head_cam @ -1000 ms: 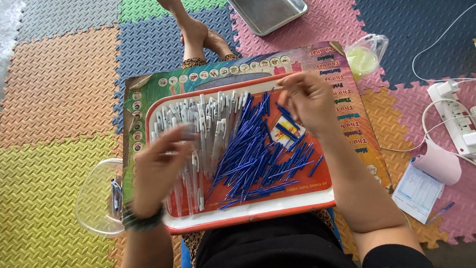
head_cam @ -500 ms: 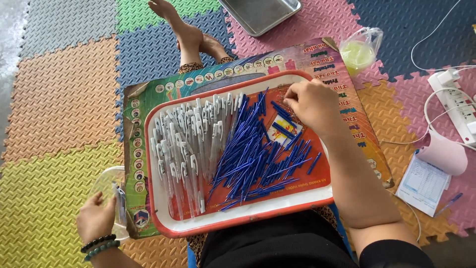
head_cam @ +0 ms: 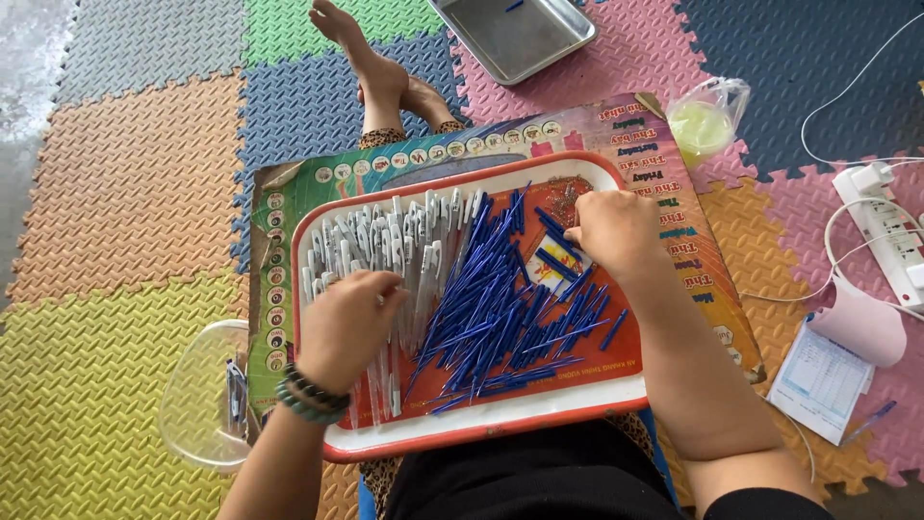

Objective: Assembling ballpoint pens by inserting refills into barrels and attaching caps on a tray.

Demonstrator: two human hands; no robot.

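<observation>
A red-rimmed tray (head_cam: 500, 424) rests on my lap over a colourful printed board (head_cam: 693, 260). Its left half holds several clear white pen barrels (head_cam: 385, 241); its middle and right hold a heap of thin blue ink refills (head_cam: 491, 308). My left hand (head_cam: 344, 327), with bead bracelets at the wrist, lies palm down on the pen barrels, fingers curled over them. My right hand (head_cam: 616, 229) reaches into the upper right of the blue refills, fingertips pinched on one refill.
A clear plastic bowl (head_cam: 197, 400) with a few pens sits left of the tray. A metal tray (head_cam: 515, 34) lies at the top, a plastic bag (head_cam: 707, 120) beside the board, a power strip (head_cam: 881, 231) and papers (head_cam: 833, 371) at right. Bare feet (head_cam: 385, 82) stretch ahead on foam mats.
My left hand went from the barrels out to the clear bowl at the left, then came back onto the pen barrels. My right hand stayed at the blue refills.
</observation>
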